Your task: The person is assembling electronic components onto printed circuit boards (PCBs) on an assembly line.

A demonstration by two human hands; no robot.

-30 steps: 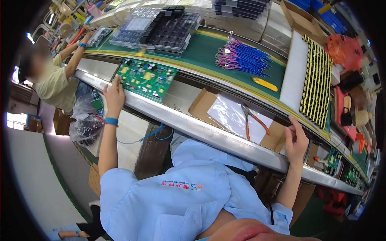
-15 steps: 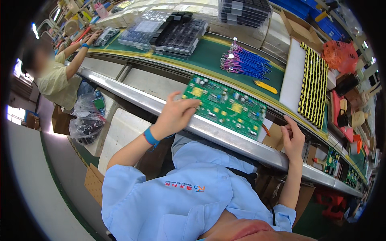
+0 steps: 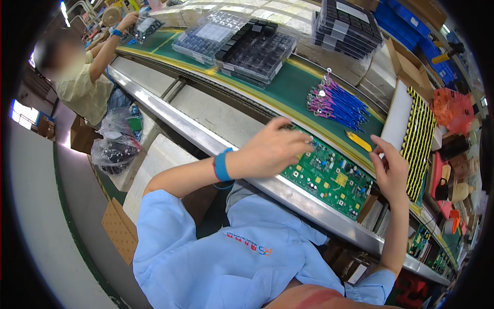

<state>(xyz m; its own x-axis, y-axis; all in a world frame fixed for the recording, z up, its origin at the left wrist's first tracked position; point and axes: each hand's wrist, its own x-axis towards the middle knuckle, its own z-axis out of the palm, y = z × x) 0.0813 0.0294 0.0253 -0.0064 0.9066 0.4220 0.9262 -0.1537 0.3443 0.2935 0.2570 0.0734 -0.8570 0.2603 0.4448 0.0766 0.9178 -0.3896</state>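
A green circuit board (image 3: 329,177) crowded with small components lies on the near metal rail of the bench. My left hand (image 3: 270,149), slightly blurred, is over the board's left end and hides part of it. Its fingers are spread; whether they touch the board cannot be made out. Beyond the board's right end, my right hand (image 3: 393,170) is raised with thumb and forefinger apart, holding nothing visible. Close to its fingertips lies a yellow cutter knife (image 3: 358,141) on the green bench mat. Farther back is a bundle of blue and pink wires (image 3: 339,105) with ring terminals.
Clear compartment trays (image 3: 257,54) stand at the back, with stacked black trays (image 3: 347,31) farther right. A white board bears yellow-and-black strips (image 3: 418,144). More circuit boards (image 3: 419,239) lie at lower right. At far left, a co-worker (image 3: 85,92) handles a bagged item (image 3: 146,28).
The head view has shifted. My left hand has moved right, farther over the board. My right hand has risen toward the knife. The co-worker has lifted the bagged item.
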